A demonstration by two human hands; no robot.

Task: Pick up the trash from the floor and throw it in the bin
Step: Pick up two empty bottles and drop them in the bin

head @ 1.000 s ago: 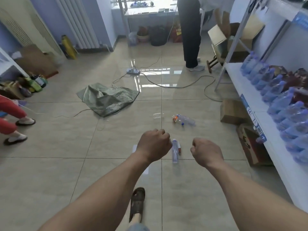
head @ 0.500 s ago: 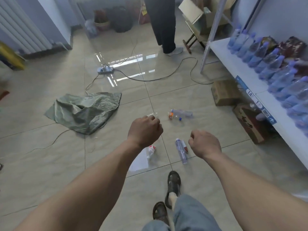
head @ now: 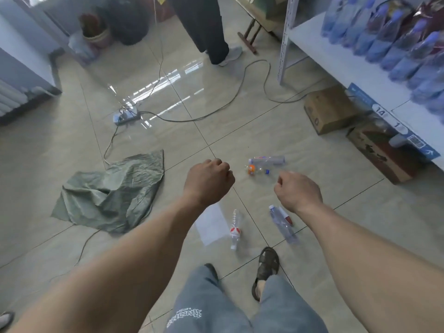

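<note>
Several empty plastic bottles lie on the tiled floor. One clear bottle with a red-and-white label (head: 235,229) lies beside a white sheet of paper (head: 211,224). A second clear bottle (head: 282,224) lies to its right with a small red thing next to it. Farther off lie a bottle with an orange label (head: 257,170) and another clear bottle (head: 267,160). My left hand (head: 208,181) and my right hand (head: 297,191) are held out above the floor as fists, holding nothing. No bin is clearly visible.
A crumpled green sack (head: 113,193) lies on the left. A power strip (head: 126,116) with cables crosses the floor ahead. A person's legs (head: 211,27) stand at the back. A white shelf of water bottles (head: 394,44) and cardboard boxes (head: 329,112) line the right.
I have stepped closer and the view has tilted down, so the bottles now lie nearer my feet. Both hands stay curled and empty.
</note>
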